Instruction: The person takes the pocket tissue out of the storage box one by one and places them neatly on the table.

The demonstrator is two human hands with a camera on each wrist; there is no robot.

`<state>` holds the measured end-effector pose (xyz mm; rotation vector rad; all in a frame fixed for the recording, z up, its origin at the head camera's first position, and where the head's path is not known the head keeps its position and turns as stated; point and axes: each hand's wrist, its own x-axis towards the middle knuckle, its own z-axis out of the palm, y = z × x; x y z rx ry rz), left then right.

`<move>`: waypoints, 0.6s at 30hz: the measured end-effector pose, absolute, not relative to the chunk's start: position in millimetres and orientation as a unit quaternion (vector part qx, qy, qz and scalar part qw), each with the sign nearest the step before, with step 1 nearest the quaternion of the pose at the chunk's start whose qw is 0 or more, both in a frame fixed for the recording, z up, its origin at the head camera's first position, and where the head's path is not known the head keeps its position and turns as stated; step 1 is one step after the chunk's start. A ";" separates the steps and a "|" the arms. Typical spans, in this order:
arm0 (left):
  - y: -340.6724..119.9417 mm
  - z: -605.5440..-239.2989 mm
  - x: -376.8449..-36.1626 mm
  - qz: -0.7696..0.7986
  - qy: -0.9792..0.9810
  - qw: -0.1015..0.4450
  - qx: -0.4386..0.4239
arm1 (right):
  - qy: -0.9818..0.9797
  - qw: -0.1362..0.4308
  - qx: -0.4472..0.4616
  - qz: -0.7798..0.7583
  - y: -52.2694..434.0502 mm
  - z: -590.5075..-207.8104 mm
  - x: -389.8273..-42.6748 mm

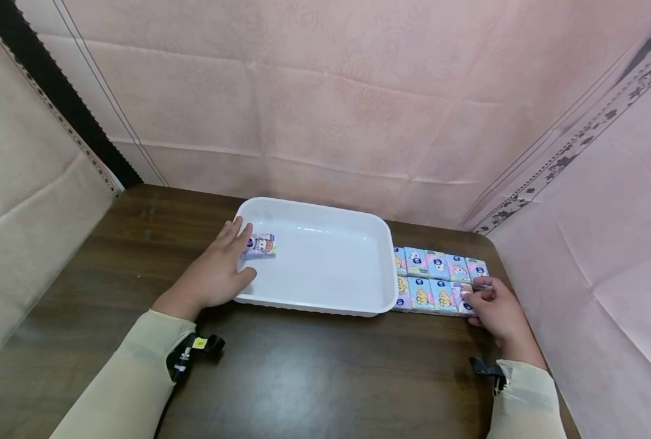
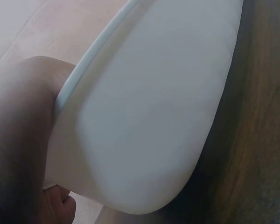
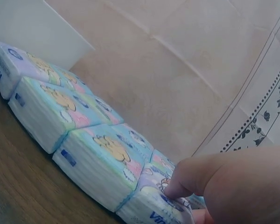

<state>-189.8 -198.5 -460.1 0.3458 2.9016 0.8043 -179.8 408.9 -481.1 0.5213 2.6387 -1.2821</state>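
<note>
Left hand (image 1: pixel 215 274) rests flat on tray (image 1: pixel 325 308) rim; right hand (image 1: pixel 495 311) pinches tissue pack (image 1: pixel 464 300)

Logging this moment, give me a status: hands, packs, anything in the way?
Left hand rests on white plastic tray. Right hand pinches end pack of pastel tissue packs. One tissue pack in tray. Nothing in the way.
</note>
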 end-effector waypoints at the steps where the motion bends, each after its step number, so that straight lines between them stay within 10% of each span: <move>1: -198.4 -459.9 -189.8 0.266 0.956 0.056 0.114 | 0.883 0.083 0.175 -0.428 409.4 -481.9 -179.9; 18: -198.3 -461.0 -189.1 0.268 0.955 0.046 0.116 | 0.881 0.085 0.162 -0.436 414.7 -490.8 -182.5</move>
